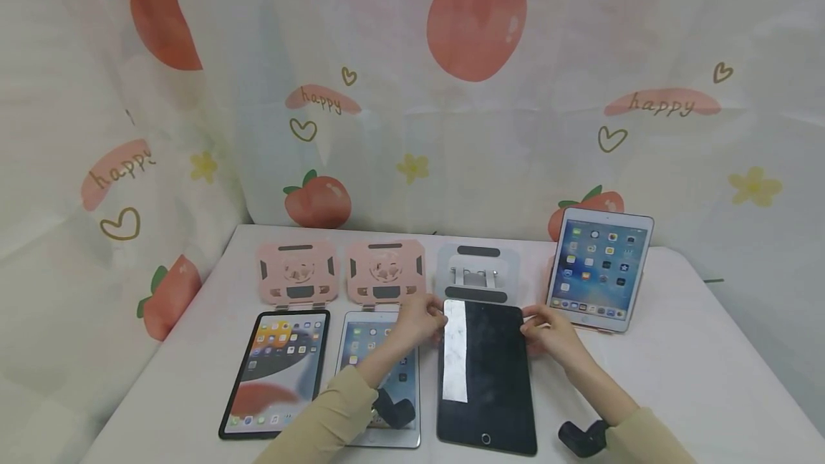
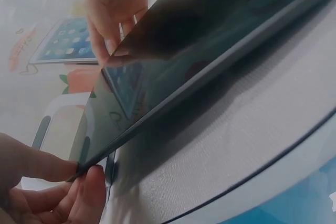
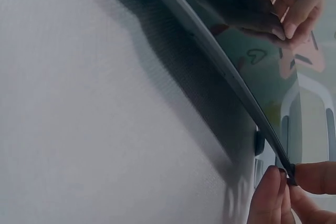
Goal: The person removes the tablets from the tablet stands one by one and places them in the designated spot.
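A black-screened tablet (image 1: 496, 378) with a round home button lies lengthwise at the front, its far end raised off the white cloth in the wrist views. My left hand (image 1: 422, 321) pinches its far left corner between thumb and fingers. At the far right corner my right hand (image 1: 548, 331) pinches it the same way. Just beyond that raised end is a white and light-blue stand (image 1: 515, 263) with dark grey pads, folded flat. A white tablet (image 1: 406, 432) with app icons on its screen lies left of the black one, partly under my left forearm.
Another black-edged tablet (image 1: 306, 371) lies further left. Behind the two left tablets are two pink folding stands, a left one (image 1: 267, 271) and a right one (image 1: 356, 256). At the back right a lit white tablet (image 1: 599, 263) leans upright on a stand. A patterned curtain (image 1: 387, 34) hangs behind.
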